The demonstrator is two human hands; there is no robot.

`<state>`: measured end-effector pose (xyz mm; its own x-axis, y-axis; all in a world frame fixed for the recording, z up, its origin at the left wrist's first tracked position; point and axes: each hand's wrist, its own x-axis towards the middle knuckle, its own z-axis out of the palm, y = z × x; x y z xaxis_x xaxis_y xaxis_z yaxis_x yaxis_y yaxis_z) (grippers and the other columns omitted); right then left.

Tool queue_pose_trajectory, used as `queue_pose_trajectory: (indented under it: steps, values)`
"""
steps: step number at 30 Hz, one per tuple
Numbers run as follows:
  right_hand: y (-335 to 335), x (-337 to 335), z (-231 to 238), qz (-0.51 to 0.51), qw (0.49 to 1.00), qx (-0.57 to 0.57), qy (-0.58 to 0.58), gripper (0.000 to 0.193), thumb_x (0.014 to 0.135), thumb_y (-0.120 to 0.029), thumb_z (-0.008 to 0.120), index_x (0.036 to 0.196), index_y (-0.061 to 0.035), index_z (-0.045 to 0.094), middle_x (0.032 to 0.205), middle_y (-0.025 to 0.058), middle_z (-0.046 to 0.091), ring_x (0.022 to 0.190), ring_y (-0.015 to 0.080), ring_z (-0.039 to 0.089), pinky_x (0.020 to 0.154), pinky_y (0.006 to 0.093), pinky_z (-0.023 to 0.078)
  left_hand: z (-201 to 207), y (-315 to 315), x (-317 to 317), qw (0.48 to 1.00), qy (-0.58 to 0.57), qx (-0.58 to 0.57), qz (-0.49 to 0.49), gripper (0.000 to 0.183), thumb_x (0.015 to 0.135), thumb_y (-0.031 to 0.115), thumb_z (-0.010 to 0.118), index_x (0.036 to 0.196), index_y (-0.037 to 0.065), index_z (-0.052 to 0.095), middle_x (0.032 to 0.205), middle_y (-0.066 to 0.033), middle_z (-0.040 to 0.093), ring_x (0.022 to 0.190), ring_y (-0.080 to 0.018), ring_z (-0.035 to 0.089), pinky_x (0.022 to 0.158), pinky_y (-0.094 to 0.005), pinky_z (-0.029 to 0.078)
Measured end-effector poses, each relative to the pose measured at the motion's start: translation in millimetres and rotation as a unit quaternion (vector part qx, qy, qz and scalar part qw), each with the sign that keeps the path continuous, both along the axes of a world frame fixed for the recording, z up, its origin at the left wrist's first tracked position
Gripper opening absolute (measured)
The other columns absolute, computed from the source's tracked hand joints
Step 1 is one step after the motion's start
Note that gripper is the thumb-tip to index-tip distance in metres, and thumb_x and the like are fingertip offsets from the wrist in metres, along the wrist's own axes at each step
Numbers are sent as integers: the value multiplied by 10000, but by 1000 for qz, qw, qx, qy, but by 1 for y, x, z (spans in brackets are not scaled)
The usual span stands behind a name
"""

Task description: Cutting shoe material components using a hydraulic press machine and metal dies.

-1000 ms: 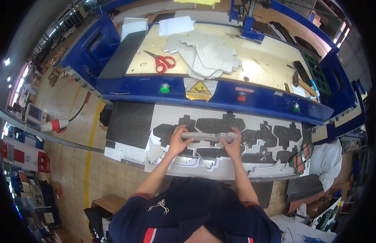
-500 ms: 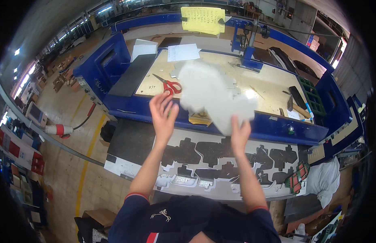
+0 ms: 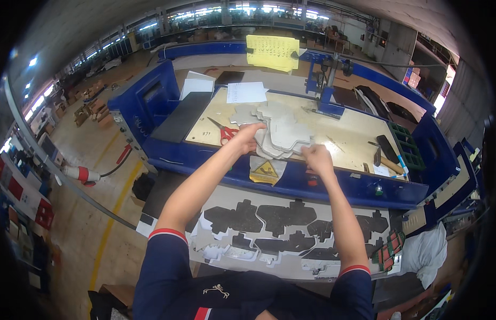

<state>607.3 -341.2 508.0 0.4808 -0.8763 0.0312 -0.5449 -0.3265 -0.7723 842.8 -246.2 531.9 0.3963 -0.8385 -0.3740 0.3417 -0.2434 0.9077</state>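
Observation:
Light grey cut-out sheets with notched outlines point(image 3: 285, 125) lie in an uneven stack on the machine's cream board point(image 3: 344, 125). My left hand point(image 3: 249, 137) grips the stack's left edge, its thumb near the top and its other fingers partly hidden. At the near right corner, my right hand point(image 3: 317, 158) is closed on the edge of the sheets with curled fingers. Beside my left wrist lie red-handled scissors point(image 3: 227, 135), partly covered by that arm. Another grey sheet point(image 3: 242, 114) pokes out at the stack's far left.
A blue machine frame point(image 3: 344, 184) surrounds the board. White paper point(image 3: 246, 93) lies at the back, and a wooden-handled hammer point(image 3: 393, 165) at the right. Below, a shelf holds dark cut pieces point(image 3: 285, 217) among pale offcuts. A green tray point(image 3: 405, 144) stands far right.
The grey sheet that was raised and blurred in my right hand now rests on the stack. My left hand has moved right from beside the scissors onto the stack's edge. The view has tilted up.

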Motion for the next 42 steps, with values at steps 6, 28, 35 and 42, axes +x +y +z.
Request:
queue_pose_trajectory:
  steps: [6,28,35,42]
  values:
    - [-74,-18,-44,-40,980,-181,-67,581,895,-378,651,1266,55,538,1264,281,562,1188,407,533,1020,424,413,-42,-87,-8,942,319,-37,-94,484,813,213,652,1259,57,545,1241,-153,620,1160,-346,600,1050,-527,442]
    - [51,-25,-51,-76,847,224,-476,622,935,-400,628,1351,20,435,1275,172,539,1176,271,542,1001,418,431,-49,-28,-78,939,139,-310,57,582,790,53,746,1311,-48,506,1192,-147,632,1069,-253,638,900,-355,537]
    - [36,8,-1,46,777,207,-593,651,928,-242,644,1450,-5,335,1396,142,474,1278,258,480,1092,417,374,-26,-20,-90,904,106,-413,-18,667,798,87,745,1369,-18,418,1271,-135,568,1164,-226,567,968,-356,482]
    - [4,12,19,-32,746,79,-661,626,803,-53,762,1350,23,469,1299,128,564,1163,223,565,1005,357,457,-25,-32,-54,947,-176,-211,-167,722,864,327,751,1385,-29,402,1231,-143,601,1129,-189,562,977,-331,442]
